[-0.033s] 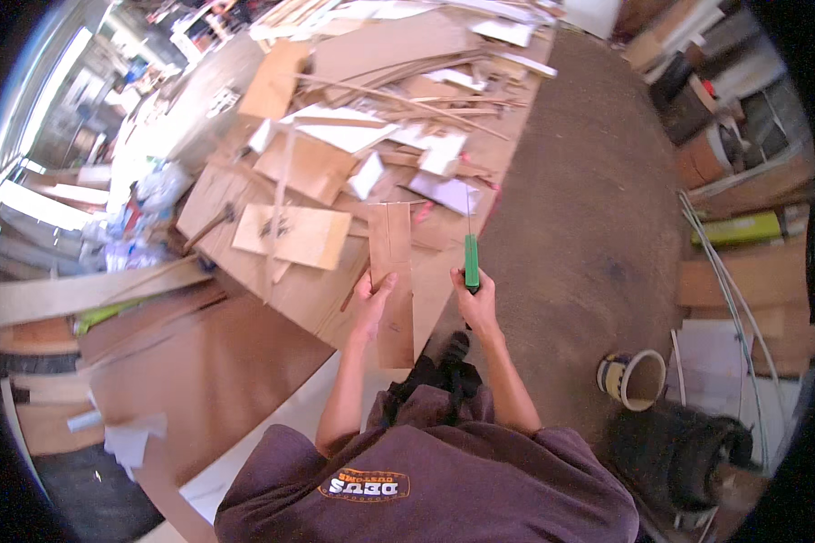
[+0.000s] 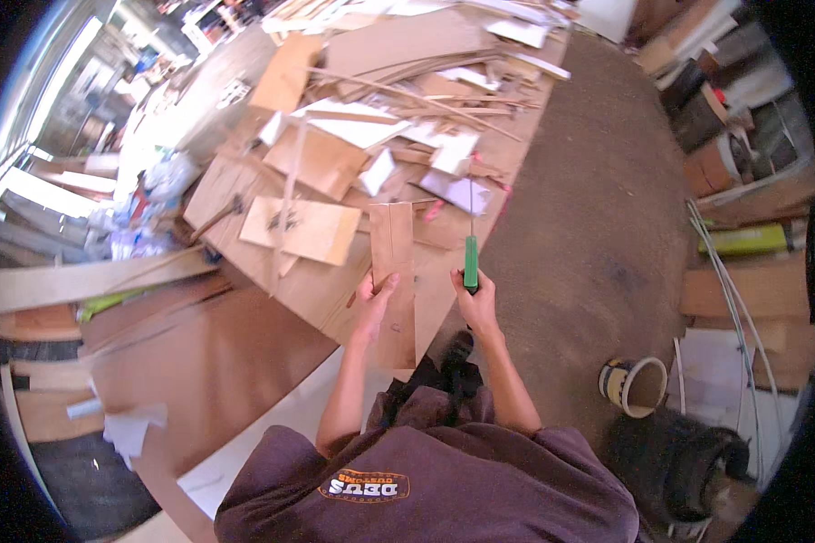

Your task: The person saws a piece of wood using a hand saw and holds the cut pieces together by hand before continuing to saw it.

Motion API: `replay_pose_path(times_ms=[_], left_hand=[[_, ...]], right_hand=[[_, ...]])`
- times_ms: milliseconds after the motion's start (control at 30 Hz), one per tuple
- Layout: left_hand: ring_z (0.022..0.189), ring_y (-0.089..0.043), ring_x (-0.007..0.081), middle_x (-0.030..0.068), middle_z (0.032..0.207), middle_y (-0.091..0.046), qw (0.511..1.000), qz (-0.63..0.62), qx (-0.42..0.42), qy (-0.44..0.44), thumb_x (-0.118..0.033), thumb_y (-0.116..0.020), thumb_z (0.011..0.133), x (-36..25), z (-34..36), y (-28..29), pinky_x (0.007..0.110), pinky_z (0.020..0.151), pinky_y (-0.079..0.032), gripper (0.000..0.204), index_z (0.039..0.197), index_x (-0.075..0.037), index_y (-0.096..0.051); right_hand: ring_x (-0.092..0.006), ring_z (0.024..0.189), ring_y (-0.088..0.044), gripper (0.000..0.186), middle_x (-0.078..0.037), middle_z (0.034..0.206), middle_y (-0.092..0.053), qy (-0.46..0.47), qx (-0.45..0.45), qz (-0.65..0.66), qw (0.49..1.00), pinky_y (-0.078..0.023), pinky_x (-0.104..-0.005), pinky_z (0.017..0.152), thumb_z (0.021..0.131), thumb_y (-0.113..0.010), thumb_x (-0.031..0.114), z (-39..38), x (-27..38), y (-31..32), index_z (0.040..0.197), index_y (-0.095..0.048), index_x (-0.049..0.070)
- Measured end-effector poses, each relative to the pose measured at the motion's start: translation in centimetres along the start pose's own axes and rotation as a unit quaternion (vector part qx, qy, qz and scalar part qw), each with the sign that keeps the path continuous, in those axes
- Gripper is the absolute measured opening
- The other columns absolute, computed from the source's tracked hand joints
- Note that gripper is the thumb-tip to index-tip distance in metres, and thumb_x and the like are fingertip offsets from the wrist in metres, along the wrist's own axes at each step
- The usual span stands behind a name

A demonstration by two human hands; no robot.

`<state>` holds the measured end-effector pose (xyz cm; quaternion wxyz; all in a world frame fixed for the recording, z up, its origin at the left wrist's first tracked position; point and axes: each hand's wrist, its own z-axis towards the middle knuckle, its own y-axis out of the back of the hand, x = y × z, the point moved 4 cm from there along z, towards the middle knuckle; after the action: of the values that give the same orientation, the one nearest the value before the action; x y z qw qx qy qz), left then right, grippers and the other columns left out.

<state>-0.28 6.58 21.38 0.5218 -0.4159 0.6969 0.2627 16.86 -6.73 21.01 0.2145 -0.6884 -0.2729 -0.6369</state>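
My left hand (image 2: 369,306) grips a long, narrow wooden board (image 2: 396,244) by its left edge, thumb on top. A thin line runs lengthwise near the board's far end. A short brown strip shows beside my left fingers; whether I hold it cannot be told. My right hand (image 2: 480,306) is closed around the green handle of a handsaw (image 2: 471,262). Its thin blade points away from me, seen edge-on, to the right of the board and apart from it. Both hands are above the near end of the worktable (image 2: 312,294).
Offcuts cover the worktable, among them a pale wood block (image 2: 321,231) and a white panel piece (image 2: 457,190). A hammer (image 2: 217,222) lies at its left edge. On the floor at right stand a bucket (image 2: 616,385) and leaning boards (image 2: 743,290). A brown sheet (image 2: 199,362) lies at left.
The table and its offcuts have shifted slightly right and up in view. My hands, the board and the handsaw keep nearly the same places.
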Motion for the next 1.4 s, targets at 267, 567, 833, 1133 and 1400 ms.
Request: replay_pose_path(times_ms=[267, 567, 833, 1133, 1400], left_hand=[[0.092, -0.060, 0.0098, 0.0026, 0.105, -0.065, 0.994, -0.051, -0.097, -0.010, -0.034, -0.071, 0.090, 0.0, -2.6, 8.3, 0.028, 0.082, -0.048, 0.043, 0.119, -0.005, -0.057], [0.091, -0.058, 0.0091, -0.0011, 0.100, -0.062, 0.981, -0.151, -0.117, 0.038, -0.047, -0.059, 0.095, -0.6, -1.7, 13.1, 0.028, 0.080, -0.048, 0.044, 0.118, -0.009, -0.058], [0.071, -0.052, 0.0092, -0.0035, 0.080, -0.051, 0.974, -0.189, 0.011, 0.129, -0.060, -0.041, 0.098, 0.1, -0.3, 12.0, 0.027, 0.064, -0.046, 0.047, 0.100, -0.015, -0.057], [0.110, -0.051, 0.0167, 0.0068, 0.118, -0.054, 0.969, -0.195, 0.149, 0.010, -0.053, -0.041, 0.101, -0.1, 1.9, 2.4, 0.033, 0.093, -0.044, 0.056, 0.134, -0.009, -0.044], [0.118, -0.053, 0.0277, 0.0161, 0.120, -0.061, 0.969, 0.140, 0.197, -0.057, -0.043, -0.054, 0.097, 7.3, 2.8, -1.5, 0.038, 0.098, -0.040, 0.055, 0.133, -0.002, -0.051]], right_hand=[[-0.0420, 0.082, -0.065, 0.043, -0.026, 0.089, -0.065, 0.127, 0.122, -0.296, 0.939, -0.050, -0.0477, 0.072, 0.084, -0.072, 0.024, 0.0, -8.1, -10.8, 0.112, -0.055, -0.004], [-0.0469, 0.106, -0.055, 0.048, -0.027, 0.114, -0.060, 0.082, 0.201, -0.370, 0.903, -0.046, -0.0496, 0.092, 0.086, -0.068, 0.025, -0.8, -13.1, -14.5, 0.125, -0.052, 0.003], [-0.0388, 0.120, -0.052, 0.056, -0.021, 0.134, -0.053, 0.024, 0.185, -0.181, 0.966, -0.044, -0.0438, 0.100, 0.094, -0.061, 0.037, -2.7, -2.6, -14.8, 0.137, -0.046, 0.004], [-0.0201, 0.103, -0.058, 0.082, -0.012, 0.117, -0.057, -0.150, 0.261, 0.120, 0.946, -0.050, -0.0394, 0.088, 0.093, -0.063, 0.047, -10.0, 3.0, -11.6, 0.153, -0.020, 0.011], [-0.0151, 0.089, -0.053, 0.068, -0.003, 0.100, -0.060, -0.105, -0.022, -0.115, 0.988, -0.046, -0.0308, 0.082, 0.087, -0.066, 0.026, -11.0, -1.0, -0.3, 0.148, -0.039, 0.012]])
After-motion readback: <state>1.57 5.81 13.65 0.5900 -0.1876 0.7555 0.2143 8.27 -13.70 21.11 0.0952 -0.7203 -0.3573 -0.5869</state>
